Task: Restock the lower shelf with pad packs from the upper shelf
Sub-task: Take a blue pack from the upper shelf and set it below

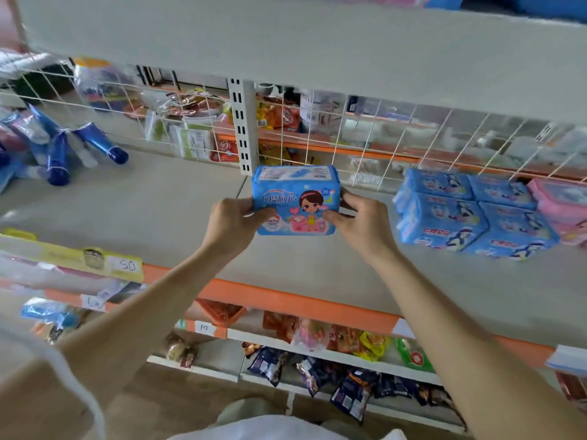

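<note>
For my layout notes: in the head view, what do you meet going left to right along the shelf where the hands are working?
blue tubes → left hand → held blue pad pack → right hand → stacked blue pad packs → pink pad packs

we count two hands, a left hand (235, 223) and a right hand (360, 222), and one blue pad pack (295, 201) between them. on the shelf (152, 204) four blue packs (444, 214) show atop a stack; those beneath we cannot count. at least two pink packs (559, 198), and three blue tubes (101, 144) clearly.
</note>
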